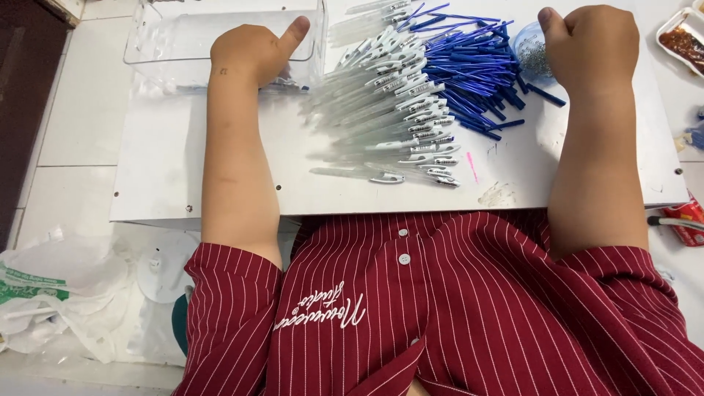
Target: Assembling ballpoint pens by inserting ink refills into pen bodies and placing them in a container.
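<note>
Dozens of clear pen barrels [381, 110] lie heaped mid-board, just right of the clear tray [183, 44], long axes running left-right w/ clip ends toward the blue refills [469, 73]. Left hand [253, 51] is fisted, thumb up; right hand [590, 48] is fisted by the spring cup [532, 51]; can't tell if either holds anything. Risk: a forearm nudge could probably roll the loose heap off the board's near edge.

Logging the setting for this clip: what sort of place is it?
Probably a small home or workshop bench for assembling pens: a white board over a tiled floor, heaped clear pen barrels, blue refills and a clear bin.
</note>
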